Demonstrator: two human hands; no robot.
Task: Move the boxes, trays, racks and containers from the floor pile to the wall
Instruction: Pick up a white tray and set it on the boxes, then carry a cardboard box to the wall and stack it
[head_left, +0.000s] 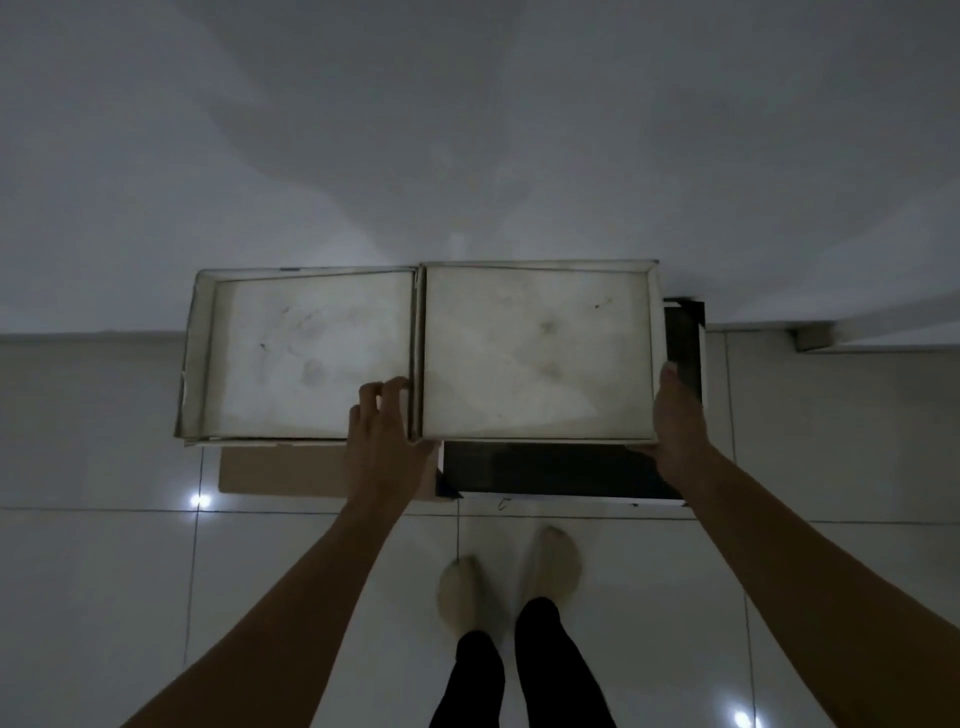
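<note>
- right tray: shallow, rectangular, scuffed white cardboard, touching matching left tray
- left hand fingers curl over its left rim; right hand grips its right rim

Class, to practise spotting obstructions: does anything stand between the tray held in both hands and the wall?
Nothing visible: the held tray seems to meet the wall at its far edge; a second tray sits beside it.

The left white cardboard tray and right white cardboard tray look matt and smudged; the flat brown cardboard sheet is dull; the white floor tiles are glossy.
</note>
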